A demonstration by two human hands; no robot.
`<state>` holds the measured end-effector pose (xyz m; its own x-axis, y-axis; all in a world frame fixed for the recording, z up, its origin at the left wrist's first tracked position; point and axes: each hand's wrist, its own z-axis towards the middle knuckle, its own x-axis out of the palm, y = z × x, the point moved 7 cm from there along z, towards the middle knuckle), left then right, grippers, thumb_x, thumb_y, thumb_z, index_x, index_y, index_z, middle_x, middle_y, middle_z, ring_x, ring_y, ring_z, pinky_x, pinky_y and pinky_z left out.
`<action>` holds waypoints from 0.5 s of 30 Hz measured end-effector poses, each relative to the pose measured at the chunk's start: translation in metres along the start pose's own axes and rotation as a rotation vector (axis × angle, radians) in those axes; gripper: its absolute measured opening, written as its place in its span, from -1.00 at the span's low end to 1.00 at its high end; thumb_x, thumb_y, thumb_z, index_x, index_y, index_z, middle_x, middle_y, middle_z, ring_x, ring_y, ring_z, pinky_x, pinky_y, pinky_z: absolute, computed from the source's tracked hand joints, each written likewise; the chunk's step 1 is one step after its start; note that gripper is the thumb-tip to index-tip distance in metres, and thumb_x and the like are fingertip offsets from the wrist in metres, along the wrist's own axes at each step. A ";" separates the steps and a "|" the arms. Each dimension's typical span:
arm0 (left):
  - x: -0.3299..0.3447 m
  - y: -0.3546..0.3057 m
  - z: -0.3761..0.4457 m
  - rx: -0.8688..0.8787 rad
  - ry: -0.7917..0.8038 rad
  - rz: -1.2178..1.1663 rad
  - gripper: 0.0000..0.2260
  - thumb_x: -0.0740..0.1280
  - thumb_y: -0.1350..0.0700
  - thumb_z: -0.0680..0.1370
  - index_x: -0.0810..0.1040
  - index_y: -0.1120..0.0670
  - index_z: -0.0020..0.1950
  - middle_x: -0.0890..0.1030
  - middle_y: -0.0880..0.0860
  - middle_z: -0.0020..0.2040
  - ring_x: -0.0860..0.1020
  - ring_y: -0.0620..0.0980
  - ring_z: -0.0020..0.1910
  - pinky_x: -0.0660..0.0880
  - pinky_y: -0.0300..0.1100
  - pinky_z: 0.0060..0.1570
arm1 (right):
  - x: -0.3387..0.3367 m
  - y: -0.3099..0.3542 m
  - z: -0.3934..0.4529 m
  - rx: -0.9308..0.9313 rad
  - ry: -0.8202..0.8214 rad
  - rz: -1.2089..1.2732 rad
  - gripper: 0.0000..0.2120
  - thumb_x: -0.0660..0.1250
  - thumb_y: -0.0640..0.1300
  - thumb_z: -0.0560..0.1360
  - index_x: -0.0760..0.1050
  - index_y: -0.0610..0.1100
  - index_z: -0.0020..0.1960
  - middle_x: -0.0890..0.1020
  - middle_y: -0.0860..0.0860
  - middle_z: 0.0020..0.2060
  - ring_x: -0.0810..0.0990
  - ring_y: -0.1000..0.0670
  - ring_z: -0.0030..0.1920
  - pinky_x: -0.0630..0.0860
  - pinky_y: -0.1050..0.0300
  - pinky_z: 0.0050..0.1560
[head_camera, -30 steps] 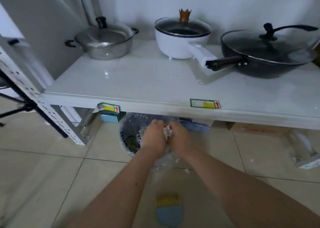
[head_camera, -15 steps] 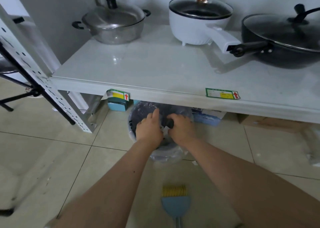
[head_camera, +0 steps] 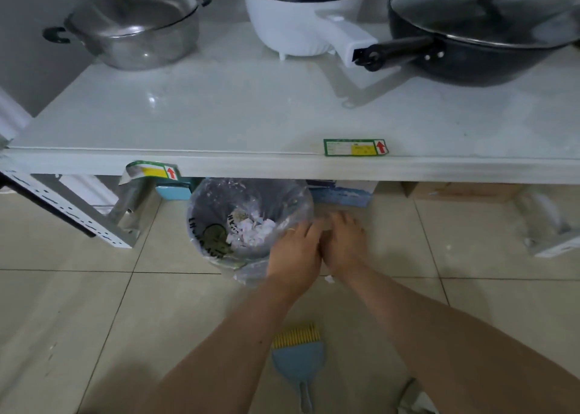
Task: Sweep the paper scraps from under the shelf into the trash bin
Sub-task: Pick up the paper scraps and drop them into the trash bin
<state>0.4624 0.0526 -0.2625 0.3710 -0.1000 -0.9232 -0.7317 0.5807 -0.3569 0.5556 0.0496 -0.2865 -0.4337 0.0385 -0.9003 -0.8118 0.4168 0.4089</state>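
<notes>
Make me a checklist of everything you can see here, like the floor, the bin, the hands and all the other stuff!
Surface: tiled floor, one white scrap by the bin.
Job's things: trash bin under the shelf, bag-lined, paper scraps inside; blue dustpan lying on the floor.
Clutter: steel pot, white pot, black wok on the shelf; boxes underneath.
Hands: left hand and right hand together at the bin's rim; grip unclear.
Cables: nothing seen.
Surroundings: white wall, metal shelf leg.
</notes>
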 end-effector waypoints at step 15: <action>0.179 0.029 -0.019 -0.278 0.516 -0.160 -0.47 0.20 0.18 0.60 0.11 0.04 0.54 0.36 0.06 0.42 0.39 0.03 0.36 0.36 -0.16 0.29 | 0.128 -0.132 0.003 0.312 0.327 0.070 -0.64 0.15 -0.19 0.56 0.43 -0.11 0.35 0.48 -0.11 0.28 0.49 -0.12 0.28 0.44 0.09 0.22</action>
<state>0.4963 0.0363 -0.4411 0.2146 -0.5877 -0.7801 -0.8376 0.3000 -0.4564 0.6085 0.0018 -0.4558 -0.6243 -0.1918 -0.7572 -0.6416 0.6789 0.3571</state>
